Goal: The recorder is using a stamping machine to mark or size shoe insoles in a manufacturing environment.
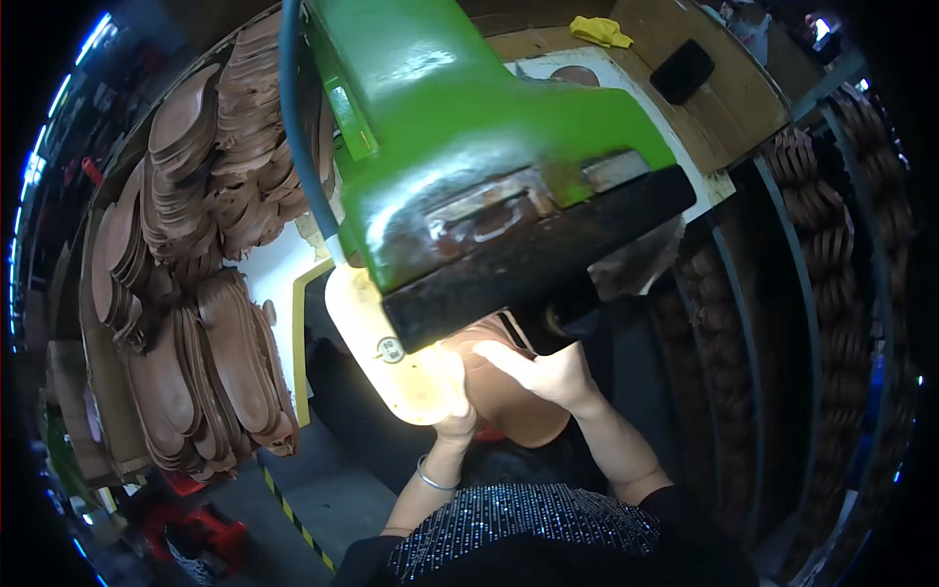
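Both hands hold a brown shoe sole [523,409] below the black lower edge of a green machine head [489,127]. My right hand [553,377] is closed round the sole's right side, its thumb lying across the upper face. At the opposite edge my left hand [457,406] grips the sole; a lit, pale yellow lamp [370,333] hides part of its fingers. The sole's far end disappears under the machine, near a dark round part [567,318]. What touches it there is hidden.
Stacks of brown soles [210,372] fill the left side. A yellow-edged support [300,342] stands beside them. A blue-grey hose [298,117] runs down to the lamp. Racks of soles [827,284] rise on the right. A black phone-like object [683,71] and yellow cloth [600,31] lie behind.
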The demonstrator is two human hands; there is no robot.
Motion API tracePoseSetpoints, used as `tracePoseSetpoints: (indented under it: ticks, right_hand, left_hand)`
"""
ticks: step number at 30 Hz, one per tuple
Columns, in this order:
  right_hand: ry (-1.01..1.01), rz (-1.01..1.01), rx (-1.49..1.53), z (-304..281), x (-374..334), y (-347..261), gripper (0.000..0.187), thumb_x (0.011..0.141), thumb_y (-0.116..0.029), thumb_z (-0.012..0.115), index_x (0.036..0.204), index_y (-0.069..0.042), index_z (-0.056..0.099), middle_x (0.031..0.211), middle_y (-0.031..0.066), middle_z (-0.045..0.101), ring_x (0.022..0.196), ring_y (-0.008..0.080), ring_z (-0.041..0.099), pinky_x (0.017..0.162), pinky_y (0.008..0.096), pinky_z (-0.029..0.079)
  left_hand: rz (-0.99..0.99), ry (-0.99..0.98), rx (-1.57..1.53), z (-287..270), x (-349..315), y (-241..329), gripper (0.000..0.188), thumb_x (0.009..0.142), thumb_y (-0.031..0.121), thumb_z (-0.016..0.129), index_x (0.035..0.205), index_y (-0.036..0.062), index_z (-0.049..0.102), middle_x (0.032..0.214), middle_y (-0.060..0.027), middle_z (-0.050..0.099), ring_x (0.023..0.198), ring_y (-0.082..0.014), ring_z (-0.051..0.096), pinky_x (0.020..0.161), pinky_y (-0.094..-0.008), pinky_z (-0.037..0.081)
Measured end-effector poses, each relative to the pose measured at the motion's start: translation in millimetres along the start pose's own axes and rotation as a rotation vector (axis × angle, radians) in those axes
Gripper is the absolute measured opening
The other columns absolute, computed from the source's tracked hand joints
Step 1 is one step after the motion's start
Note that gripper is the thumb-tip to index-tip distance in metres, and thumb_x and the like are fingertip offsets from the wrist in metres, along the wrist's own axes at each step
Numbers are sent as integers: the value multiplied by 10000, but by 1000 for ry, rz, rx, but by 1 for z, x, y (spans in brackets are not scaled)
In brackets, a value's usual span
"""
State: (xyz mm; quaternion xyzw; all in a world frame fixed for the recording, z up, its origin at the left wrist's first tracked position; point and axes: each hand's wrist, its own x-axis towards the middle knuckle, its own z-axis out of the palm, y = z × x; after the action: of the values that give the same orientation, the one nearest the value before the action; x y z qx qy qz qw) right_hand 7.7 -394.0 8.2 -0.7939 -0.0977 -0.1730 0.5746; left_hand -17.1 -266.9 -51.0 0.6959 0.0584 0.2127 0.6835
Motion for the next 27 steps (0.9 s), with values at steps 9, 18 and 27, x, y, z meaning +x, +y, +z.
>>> tracePoseSetpoints:
  ticks: [9,18,27]
  right_hand:
    - [579,150,-36,-126,26,-29,328,824,-16,627,1092,32,444,864,86,599,665,91,569,511,187,460]
    - [596,343,-163,-100,139,163,599,770,-155,625,1296,-35,364,922,195,620,756,258,644,636,399,525]
    - [729,-243,34,-74,65,-12,196,859,-84,589,1011,35,550,616,58,571,570,107,556,564,230,468]
  left_hand:
    - [435,206,1213,-142,46,3,397,795,188,648,1129,1,547,1148,-150,532,1083,-317,469,926,-440,350]
    - [244,416,1491,-208,59,-22,473,790,341,673,1158,64,567,1233,-153,478,1106,-360,445,933,-461,353]
    - [130,613,434,-217,62,47,471,762,3,685,1184,-29,480,1154,-126,506,1023,-240,513,919,-351,425]
